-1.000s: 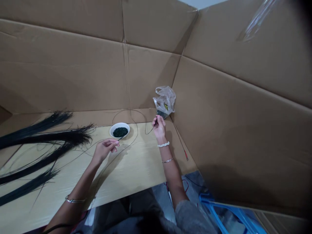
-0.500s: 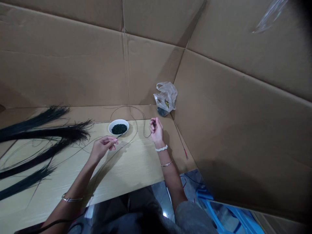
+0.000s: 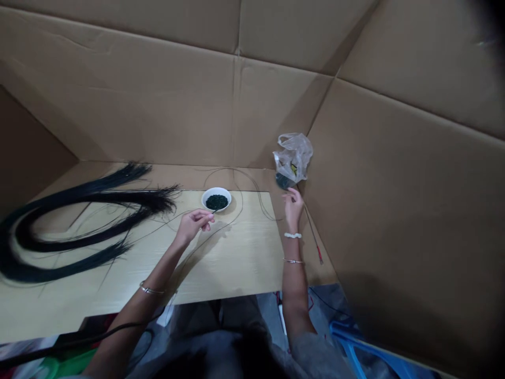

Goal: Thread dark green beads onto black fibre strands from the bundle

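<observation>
My left hand [image 3: 194,223] is closed in a pinch on a thin wire [image 3: 158,227]. A dark tip sticks out past the fingertips at the front rim of a white bowl [image 3: 216,190]. Small dark green beads or grains [image 3: 216,202] lie in the bowl. My right hand [image 3: 293,206] is raised beside a crumpled clear plastic bag [image 3: 294,155], its fingers bent and apart. A long loop of wire [image 3: 260,197] runs from behind the bowl to the edge of this hand; whether it touches the fingers is hidden.
Bundles of dark strands [image 3: 79,197] curve across the left of the pale table [image 3: 236,263]. Cardboard walls [image 3: 158,105] stand behind and to the right. A thin rod with a red end [image 3: 319,253] lies at the right. A blue plastic stool [image 3: 355,342] is below.
The view has swung left, so everything appears further right. My right hand has moved slightly right and nearer the bag, and its fingers have loosened. My left hand keeps its pinch by the bowl.
</observation>
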`<state>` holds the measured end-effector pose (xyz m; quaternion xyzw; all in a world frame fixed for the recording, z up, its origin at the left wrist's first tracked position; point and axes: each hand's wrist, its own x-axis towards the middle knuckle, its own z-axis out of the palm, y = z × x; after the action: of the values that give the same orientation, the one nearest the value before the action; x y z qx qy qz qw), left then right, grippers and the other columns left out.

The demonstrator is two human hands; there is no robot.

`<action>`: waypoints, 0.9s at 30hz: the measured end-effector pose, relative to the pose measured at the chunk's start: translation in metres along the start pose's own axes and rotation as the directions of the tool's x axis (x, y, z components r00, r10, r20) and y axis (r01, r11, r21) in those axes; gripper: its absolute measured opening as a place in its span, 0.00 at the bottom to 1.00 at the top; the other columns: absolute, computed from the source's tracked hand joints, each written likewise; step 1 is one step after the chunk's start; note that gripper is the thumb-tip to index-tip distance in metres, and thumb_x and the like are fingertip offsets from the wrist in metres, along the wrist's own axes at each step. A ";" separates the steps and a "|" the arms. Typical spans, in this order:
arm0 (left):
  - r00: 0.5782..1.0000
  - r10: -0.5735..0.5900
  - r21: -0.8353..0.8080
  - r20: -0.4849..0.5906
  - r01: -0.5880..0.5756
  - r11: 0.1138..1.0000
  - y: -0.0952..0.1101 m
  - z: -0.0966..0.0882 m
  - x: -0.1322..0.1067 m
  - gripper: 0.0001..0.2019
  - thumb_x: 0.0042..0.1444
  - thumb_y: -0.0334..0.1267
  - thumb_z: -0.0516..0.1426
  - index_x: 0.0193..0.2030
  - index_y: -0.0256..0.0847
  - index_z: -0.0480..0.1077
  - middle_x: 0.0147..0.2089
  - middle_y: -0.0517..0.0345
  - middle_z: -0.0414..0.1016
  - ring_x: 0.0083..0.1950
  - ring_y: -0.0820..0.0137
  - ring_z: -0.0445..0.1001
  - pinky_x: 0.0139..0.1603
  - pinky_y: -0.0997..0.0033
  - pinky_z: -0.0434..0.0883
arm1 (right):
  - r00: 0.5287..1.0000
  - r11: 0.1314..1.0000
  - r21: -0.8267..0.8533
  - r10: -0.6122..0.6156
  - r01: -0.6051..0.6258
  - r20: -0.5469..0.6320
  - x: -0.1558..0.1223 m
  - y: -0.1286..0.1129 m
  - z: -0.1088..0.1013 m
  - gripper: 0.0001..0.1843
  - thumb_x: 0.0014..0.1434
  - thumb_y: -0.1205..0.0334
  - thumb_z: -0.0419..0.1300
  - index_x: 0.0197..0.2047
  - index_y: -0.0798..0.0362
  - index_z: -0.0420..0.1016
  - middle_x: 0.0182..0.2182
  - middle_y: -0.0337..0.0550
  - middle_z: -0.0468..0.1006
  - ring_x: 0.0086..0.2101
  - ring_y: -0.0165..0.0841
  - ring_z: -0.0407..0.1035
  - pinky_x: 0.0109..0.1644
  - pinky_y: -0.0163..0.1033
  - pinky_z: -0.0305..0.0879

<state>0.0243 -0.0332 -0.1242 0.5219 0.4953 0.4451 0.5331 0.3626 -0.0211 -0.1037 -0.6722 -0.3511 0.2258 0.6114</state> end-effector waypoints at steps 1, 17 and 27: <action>1.000 -0.001 -0.013 -0.009 0.001 1.000 0.000 0.000 0.000 0.21 0.42 0.52 0.70 0.33 0.37 0.75 0.29 0.52 0.79 0.22 0.72 0.70 0.26 0.70 0.67 | 0.999 0.996 -0.082 -0.023 0.019 -0.038 0.002 0.001 -0.005 0.24 0.55 0.68 0.56 0.56 0.57 0.74 0.48 0.59 0.80 0.46 0.42 0.67 0.55 0.50 0.59; 1.000 -0.004 -0.188 0.005 0.005 0.982 -0.009 0.004 -0.002 0.25 0.43 0.55 0.71 0.38 0.36 0.75 0.34 0.51 0.80 0.24 0.74 0.71 0.25 0.73 0.64 | 0.757 0.968 0.248 -0.138 -0.033 0.638 -0.111 -0.011 0.102 0.19 0.60 0.44 0.63 0.44 0.50 0.83 0.38 0.46 0.85 0.41 0.38 0.78 0.47 0.41 0.73; 0.996 0.068 -0.143 -0.050 -0.075 0.987 -0.012 0.022 -0.008 0.22 0.45 0.54 0.70 0.36 0.37 0.76 0.31 0.53 0.80 0.23 0.72 0.72 0.25 0.71 0.65 | 0.789 0.920 0.352 -0.083 -0.174 0.608 -0.129 -0.027 0.113 0.16 0.66 0.47 0.60 0.44 0.49 0.81 0.37 0.39 0.85 0.40 0.34 0.77 0.50 0.40 0.71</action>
<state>0.0448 -0.0448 -0.1368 0.4891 0.4546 0.5104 0.5419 0.1901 -0.0429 -0.1101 -0.4356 -0.4611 0.5113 0.5799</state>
